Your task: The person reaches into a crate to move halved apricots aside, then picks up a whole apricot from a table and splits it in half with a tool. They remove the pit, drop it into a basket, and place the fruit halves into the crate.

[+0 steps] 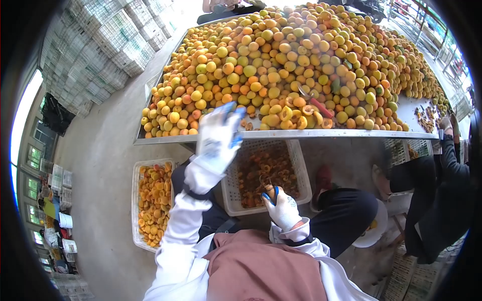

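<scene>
Many yellow-orange apricots (261, 65) are heaped on a metal-edged table (281, 134). My left hand (219, 131), in a white glove with blue fingertips, is above the table's front edge beside the fruit. It is blurred, its fingers are stretched out, and nothing shows in it. Lower down, my right hand (284, 208), gloved alike, is closed on a small brown-handled tool (270, 191) with a thin wire-like end. Halved apricots (286, 114) and a red-handled tool (321, 108) lie near the front edge.
Below the table are a white crate (228, 198) of dark scraps and a crate (135, 210) of apricot halves. Stacked crates (108, 45) stand at left. A co-worker's dark sleeve (450, 155) is at right, another person (226, 7) beyond the table. A pale bowl (377, 236) sits by my knee.
</scene>
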### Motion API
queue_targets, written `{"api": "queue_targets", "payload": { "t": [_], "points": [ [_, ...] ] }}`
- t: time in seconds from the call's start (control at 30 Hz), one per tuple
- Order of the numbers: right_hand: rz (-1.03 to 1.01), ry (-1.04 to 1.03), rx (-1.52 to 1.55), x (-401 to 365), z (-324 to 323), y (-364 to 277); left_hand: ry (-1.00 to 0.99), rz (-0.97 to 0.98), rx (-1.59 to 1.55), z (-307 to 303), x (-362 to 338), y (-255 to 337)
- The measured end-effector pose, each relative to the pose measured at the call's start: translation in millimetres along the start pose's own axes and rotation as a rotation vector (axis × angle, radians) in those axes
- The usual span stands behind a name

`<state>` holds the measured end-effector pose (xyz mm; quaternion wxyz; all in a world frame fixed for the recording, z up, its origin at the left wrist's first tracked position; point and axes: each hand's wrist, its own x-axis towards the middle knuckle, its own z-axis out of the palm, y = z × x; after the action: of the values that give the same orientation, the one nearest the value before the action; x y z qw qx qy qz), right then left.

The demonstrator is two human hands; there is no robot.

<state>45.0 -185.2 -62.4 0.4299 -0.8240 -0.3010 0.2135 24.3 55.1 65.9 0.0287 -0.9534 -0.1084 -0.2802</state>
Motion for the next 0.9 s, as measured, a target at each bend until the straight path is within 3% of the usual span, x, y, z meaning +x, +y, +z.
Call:
{"api": "queue_targets", "payload": {
  "t": [0.17, 0.23, 0.37, 0.43, 0.5, 0.57, 0.63, 0.7, 0.83, 0.9],
  "points": [
    [0.063, 0.041, 0.031, -0.3, -9.4, 4.6, -0.135, 0.354, 0.114, 105.9, 72.1, 33.4],
    [0.069, 0.059, 0.058, -0.6, -14.2, 6.3, -0.317, 0.375, 0.152, 117.7, 85.9, 45.3],
    [0.115, 0.028, 0.063, -2.4, -19.2, 10.3, -0.49, 0.347, 0.209, 113.4, 93.7, 52.9],
    [0.104, 0.023, 0.072, -2.5, -16.9, 16.7, -0.4, 0.072, 0.004, 131.9, 88.6, 39.6],
    [-0.029, 0.188, 0.201, -2.1, -14.2, 16.1, -0.211, -0.208, -0.374, 119.5, 70.9, 34.3],
    [-0.042, 0.213, 0.251, -3.1, -19.1, 10.4, -0.335, -0.701, -1.421, 107.1, 45.9, 25.6],
    [-0.107, 0.254, 0.28, -3.3, -16.3, 11.3, -0.257, -0.78, -2.002, 87.8, 9.0, 27.6],
    [-0.163, 0.273, 0.313, -3.7, -15.0, 4.9, -0.208, -0.95, -2.227, 86.5, -27.4, 29.4],
    [-0.178, 0.133, 0.322, -7.0, -18.0, -6.7, -0.154, -0.996, -2.266, 98.8, -75.4, 44.0],
    [-0.183, 0.105, 0.261, -6.1, -11.9, -5.9, -0.23, -1.055, -2.512, 94.4, -85.0, 53.4]
  ]
}}
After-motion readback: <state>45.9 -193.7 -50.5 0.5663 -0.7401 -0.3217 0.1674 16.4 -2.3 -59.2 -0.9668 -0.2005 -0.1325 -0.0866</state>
